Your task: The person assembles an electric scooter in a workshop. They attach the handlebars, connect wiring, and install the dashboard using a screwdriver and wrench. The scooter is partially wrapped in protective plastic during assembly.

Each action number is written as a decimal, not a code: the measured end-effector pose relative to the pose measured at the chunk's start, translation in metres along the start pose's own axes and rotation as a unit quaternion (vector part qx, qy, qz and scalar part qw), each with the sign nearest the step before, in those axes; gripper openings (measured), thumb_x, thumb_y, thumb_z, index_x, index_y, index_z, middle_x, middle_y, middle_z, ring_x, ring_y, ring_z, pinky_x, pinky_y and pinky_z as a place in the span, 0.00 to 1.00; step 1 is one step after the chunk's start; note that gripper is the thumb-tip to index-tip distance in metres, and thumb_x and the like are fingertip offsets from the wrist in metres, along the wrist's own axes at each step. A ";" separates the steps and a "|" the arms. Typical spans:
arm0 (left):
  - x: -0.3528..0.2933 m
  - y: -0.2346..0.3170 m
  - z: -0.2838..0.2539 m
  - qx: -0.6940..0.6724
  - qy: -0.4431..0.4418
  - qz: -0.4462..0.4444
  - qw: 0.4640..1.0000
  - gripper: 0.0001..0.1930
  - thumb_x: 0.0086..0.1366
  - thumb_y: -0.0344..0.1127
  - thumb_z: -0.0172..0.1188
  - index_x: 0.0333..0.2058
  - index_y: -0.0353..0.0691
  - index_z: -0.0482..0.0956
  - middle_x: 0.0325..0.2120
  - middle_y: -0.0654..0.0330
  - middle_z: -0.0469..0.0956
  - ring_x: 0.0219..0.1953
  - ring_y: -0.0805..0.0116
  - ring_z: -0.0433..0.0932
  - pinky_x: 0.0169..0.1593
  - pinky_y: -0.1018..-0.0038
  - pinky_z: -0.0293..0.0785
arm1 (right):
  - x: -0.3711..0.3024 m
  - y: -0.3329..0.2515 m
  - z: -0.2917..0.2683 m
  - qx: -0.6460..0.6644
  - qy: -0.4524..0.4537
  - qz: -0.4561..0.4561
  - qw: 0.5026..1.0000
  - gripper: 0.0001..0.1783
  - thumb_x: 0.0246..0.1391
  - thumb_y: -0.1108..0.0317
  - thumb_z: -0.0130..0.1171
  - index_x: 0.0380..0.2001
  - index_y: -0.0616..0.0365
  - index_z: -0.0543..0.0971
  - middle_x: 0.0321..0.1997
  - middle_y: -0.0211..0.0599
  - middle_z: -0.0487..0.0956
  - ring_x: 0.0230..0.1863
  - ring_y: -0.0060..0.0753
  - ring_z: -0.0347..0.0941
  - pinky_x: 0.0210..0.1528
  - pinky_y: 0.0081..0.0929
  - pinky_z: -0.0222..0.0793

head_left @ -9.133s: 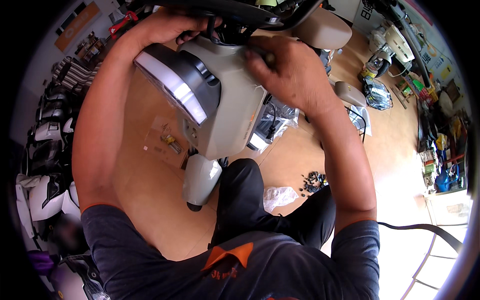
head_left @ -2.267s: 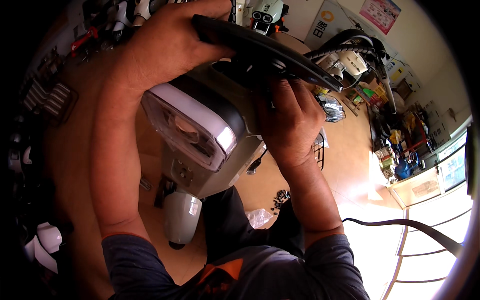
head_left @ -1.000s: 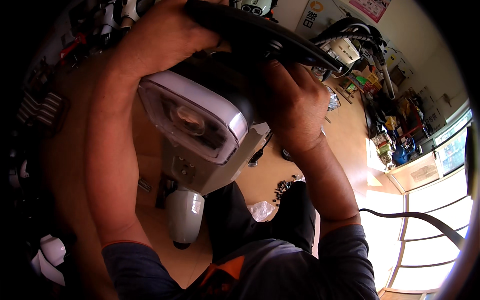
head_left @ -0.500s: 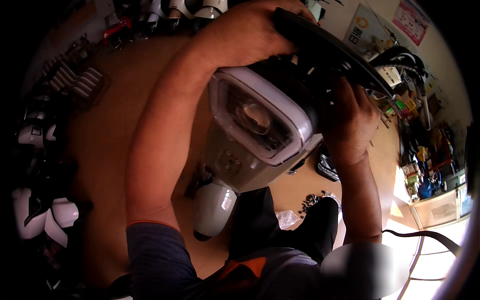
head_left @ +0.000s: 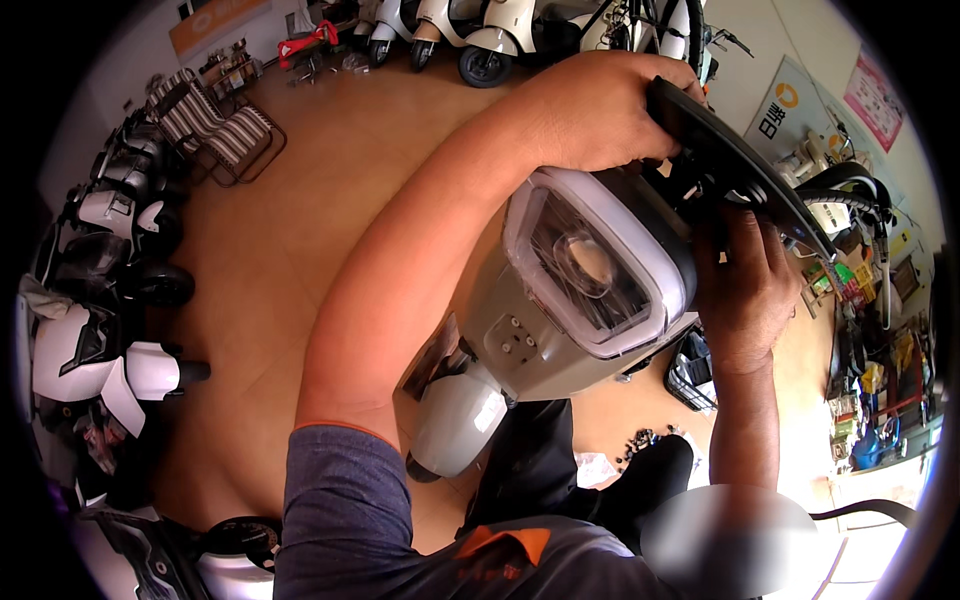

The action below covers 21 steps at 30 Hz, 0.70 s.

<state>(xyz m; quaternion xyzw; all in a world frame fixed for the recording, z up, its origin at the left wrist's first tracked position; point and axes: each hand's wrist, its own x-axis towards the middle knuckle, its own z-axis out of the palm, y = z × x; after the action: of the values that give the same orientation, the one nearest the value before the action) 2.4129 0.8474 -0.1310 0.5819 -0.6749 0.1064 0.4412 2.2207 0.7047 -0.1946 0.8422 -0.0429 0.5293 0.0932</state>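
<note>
A grey electric scooter stands before me, its large framed headlight (head_left: 600,265) facing me and its front fender (head_left: 455,425) lower down. Above the headlight a flat black panel (head_left: 760,165) is tilted up, with dark parts below it. My left hand (head_left: 635,110) reaches across the top of the headlight, its fingers closed on the panel's upper end. Beneath the panel's lower half, my right hand (head_left: 750,290) has its fingers curled up into the gap beside the headlight. What those fingertips hold is hidden in shadow.
Several parked scooters (head_left: 490,45) line the back, and more vehicles (head_left: 80,350) stand along the left. A striped folding chair (head_left: 215,120) is at the far left. On the floor lie a black basket (head_left: 690,370), small dark pieces (head_left: 640,445) and a plastic bag (head_left: 593,468). Cluttered shelves (head_left: 870,370) flank the right.
The picture has brightened, and the whole scene has shifted right and slightly down. Both hands remain at the black panel, with little visible change in their hold.
</note>
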 end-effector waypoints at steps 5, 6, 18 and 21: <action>-0.001 0.002 -0.005 -0.053 0.000 -0.083 0.995 0.17 0.56 0.34 0.72 0.46 0.48 0.84 0.31 0.58 0.85 0.33 0.65 0.85 0.41 0.68 0.81 | -0.004 -0.002 0.003 0.028 0.012 0.030 0.999 0.11 0.53 0.69 0.74 0.40 0.47 0.87 0.35 0.34 0.83 0.32 0.42 0.82 0.35 0.37 0.77; -0.001 0.015 -0.008 -0.022 -0.018 -0.087 0.996 0.14 0.59 0.32 0.71 0.45 0.46 0.83 0.28 0.62 0.84 0.31 0.73 0.83 0.38 0.73 0.79 | -0.005 0.001 0.002 0.037 0.035 0.014 0.999 0.11 0.51 0.70 0.75 0.40 0.48 0.87 0.34 0.34 0.83 0.32 0.41 0.82 0.35 0.36 0.78; 0.001 0.016 -0.010 -0.119 -0.065 -0.096 0.986 0.15 0.67 0.25 0.70 0.50 0.34 0.79 0.40 0.62 0.83 0.40 0.75 0.82 0.44 0.77 0.81 | -0.009 0.000 0.008 0.079 0.072 0.026 0.994 0.12 0.50 0.73 0.75 0.39 0.52 0.87 0.31 0.34 0.82 0.28 0.37 0.81 0.31 0.33 0.78; -0.001 0.017 -0.004 -0.153 -0.042 -0.105 0.982 0.12 0.68 0.22 0.63 0.50 0.36 0.80 0.34 0.64 0.83 0.35 0.79 0.81 0.39 0.79 0.77 | -0.011 0.002 0.009 0.072 0.072 0.024 0.994 0.12 0.49 0.73 0.75 0.38 0.52 0.87 0.31 0.34 0.82 0.28 0.37 0.81 0.31 0.33 0.77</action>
<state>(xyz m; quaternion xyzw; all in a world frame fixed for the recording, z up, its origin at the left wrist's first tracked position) 2.3998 0.8556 -0.1236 0.5788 -0.6364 -0.0699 0.5050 2.2234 0.7012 -0.2075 0.8050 -0.0182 0.5926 0.0219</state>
